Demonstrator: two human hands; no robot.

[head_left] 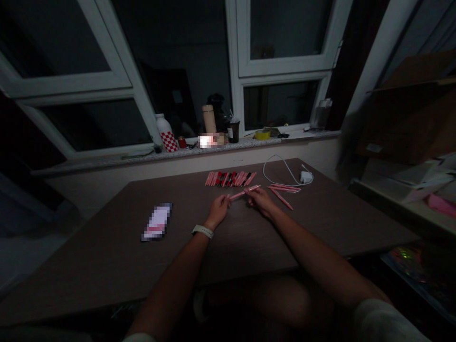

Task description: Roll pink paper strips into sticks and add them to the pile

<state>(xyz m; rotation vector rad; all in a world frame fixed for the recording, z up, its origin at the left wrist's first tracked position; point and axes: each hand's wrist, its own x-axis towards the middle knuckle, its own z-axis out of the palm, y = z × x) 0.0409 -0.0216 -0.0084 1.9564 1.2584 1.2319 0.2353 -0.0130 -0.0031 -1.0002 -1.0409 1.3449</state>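
My left hand [219,210], with a pale watch band at the wrist, is closed on one end of a slim pink pen [237,195]. The other end is pinched by my right hand [261,201], so the pen is held slightly slanted above the table. Just beyond my hands lies a row of pink pens [213,179], some with black and red parts. A few more pink pens [285,188] rest to the right of my right hand, one of them [284,199] set at an angle. Fine detail on the held pen is too dark to make out.
On the brown table [149,270] lies a phone [156,222] at left. A white charger [305,177] with its cable sits at the back right. Bottles, a cup [233,131] and yellow tape [262,135] stand along the windowsill. Cardboard boxes [409,114] are stacked at right.
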